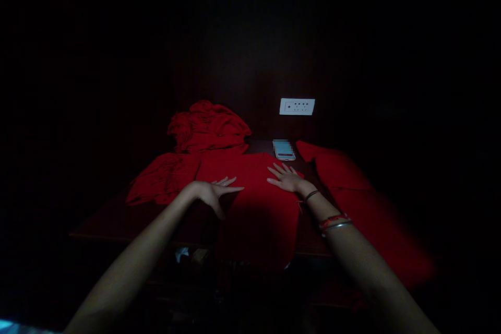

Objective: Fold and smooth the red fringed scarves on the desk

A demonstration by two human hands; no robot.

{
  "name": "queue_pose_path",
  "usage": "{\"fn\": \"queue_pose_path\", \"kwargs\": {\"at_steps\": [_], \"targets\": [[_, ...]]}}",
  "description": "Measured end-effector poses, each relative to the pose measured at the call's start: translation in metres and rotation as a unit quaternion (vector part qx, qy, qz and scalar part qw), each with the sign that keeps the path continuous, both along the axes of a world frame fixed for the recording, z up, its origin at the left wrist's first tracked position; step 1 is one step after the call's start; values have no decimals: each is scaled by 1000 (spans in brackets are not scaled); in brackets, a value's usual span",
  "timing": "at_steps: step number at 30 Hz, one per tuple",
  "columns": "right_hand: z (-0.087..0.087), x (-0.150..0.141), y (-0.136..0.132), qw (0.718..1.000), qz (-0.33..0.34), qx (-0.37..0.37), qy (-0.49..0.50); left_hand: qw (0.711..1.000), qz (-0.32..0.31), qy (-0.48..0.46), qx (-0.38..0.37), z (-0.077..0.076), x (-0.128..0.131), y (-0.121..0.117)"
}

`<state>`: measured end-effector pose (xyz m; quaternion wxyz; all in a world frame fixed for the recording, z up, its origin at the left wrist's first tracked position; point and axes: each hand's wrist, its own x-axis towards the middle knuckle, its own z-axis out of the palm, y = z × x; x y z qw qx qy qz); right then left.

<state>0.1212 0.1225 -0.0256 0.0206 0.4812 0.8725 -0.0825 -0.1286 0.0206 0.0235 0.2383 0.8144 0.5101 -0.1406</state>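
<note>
A red cloth (pixel 266 209) lies spread over the dark table and hangs down past its front edge. My right hand (pixel 286 178) rests flat on the cloth's right side, palm down with fingers spread. Over the cloth's left part is my left hand (pixel 215 193), bent at the wrist, fingers stretched out and thumb pointing down; whether it presses on the fabric I cannot tell. Just left of it lies a bunched fringed part of red cloth (pixel 164 177). Whether this joins the spread cloth is unclear.
Behind is a crumpled heap of red cloth (pixel 209 128). A lit phone (pixel 284 150) lies near the wall, below a white socket panel (pixel 297 106). More red cloth (pixel 352 188) stretches along the right. The dark table (pixel 113 219) has its front edge towards me; surroundings are very dim.
</note>
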Motion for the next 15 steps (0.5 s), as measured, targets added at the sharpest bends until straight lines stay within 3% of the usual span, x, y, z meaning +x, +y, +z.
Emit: {"fn": "queue_pose_path", "kwargs": {"at_steps": [3, 6, 11, 15], "targets": [[1, 0, 1, 1000, 3, 2, 0, 1000, 8, 17, -16, 5, -9, -8], [0, 1, 2, 1000, 3, 10, 0, 999, 20, -31, 5, 10, -7, -12], [-1, 10, 11, 1000, -24, 17, -10, 999, 11, -19, 37, -3, 7, -3], [0, 19, 21, 998, -49, 14, -21, 994, -37, -67, 78, -10, -5, 16]]}}
